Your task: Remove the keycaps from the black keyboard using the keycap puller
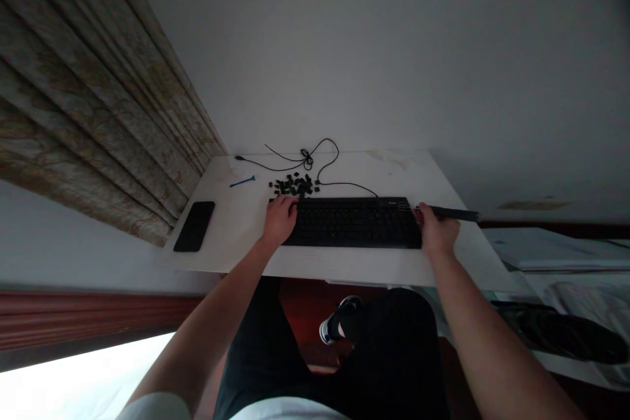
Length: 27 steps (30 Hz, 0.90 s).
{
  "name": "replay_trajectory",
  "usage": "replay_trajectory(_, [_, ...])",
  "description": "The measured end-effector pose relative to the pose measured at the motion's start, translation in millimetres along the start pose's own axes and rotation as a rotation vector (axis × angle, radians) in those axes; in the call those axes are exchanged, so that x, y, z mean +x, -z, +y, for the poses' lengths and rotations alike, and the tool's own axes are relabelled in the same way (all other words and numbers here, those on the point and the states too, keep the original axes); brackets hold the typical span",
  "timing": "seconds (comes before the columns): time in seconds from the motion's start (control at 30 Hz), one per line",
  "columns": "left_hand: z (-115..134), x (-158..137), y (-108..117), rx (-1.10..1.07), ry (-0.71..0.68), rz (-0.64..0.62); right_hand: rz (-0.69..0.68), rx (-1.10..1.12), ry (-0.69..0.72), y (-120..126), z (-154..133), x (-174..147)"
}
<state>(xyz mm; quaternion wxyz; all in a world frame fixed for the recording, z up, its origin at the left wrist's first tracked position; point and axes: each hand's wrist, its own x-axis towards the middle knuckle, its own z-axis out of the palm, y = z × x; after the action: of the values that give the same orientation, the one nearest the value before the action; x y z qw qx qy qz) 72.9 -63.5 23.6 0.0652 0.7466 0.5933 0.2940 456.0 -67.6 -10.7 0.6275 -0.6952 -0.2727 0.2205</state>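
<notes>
A black keyboard [352,223] lies flat on the white table in front of me. At its left end, my left hand [281,220] is closed over the edge, thumb along the upper corner. My right hand [438,230] is beside the right end, fingers wrapped round a slim dark stick-like tool [460,214] that points right; its kind is too dark to make out. Just behind the keyboard is a loose heap of small black keycaps [295,184]. A black cable [347,183] runs from the keyboard's back edge to a tied bundle near the wall.
A thin blue tool [242,181] lies at the table's back left. Nearer on that side is a black phone [194,226]. Patterned curtains [113,92] hang along the left, and the wall closes off the back. Right of the table stands a shelf with white items [551,249].
</notes>
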Motion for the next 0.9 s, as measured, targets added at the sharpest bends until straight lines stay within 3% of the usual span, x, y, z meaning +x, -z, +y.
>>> replay_trajectory(0.1, [3.1, -22.4, -3.8, 0.038, -0.043, 0.010, -0.007, 0.027, 0.004, -0.9, 4.2, 2.1])
replay_trajectory(0.23, [4.6, -30.7, -6.2, 0.061, -0.051, 0.023, 0.008, 0.088, -0.025, -1.2, 4.5, 3.5])
replay_trajectory(0.43, [5.5, -30.8, -2.8, 0.045, -0.021, 0.007, -0.029, 0.156, -0.250, -2.2, -22.0, 4.6])
replay_trajectory(0.53, [5.5, -31.2, -1.9, 0.045, -0.002, -0.002, -0.038, 0.081, -0.170, -13.3, -40.1, -4.6])
replay_trajectory(0.63, [5.0, -31.2, -2.1, 0.041, 0.002, -0.020, -0.194, 0.008, -0.026, -36.9, -58.7, -28.8])
replay_trajectory(0.73, [4.3, -31.1, -2.6, 0.040, 0.009, -0.028, -0.461, -0.042, 0.064, -69.0, -77.7, -64.7])
replay_trajectory(0.9, [4.8, -30.4, -2.1, 0.060, 0.008, -0.040, -0.843, -0.185, 0.082, -118.9, -101.2, -121.3])
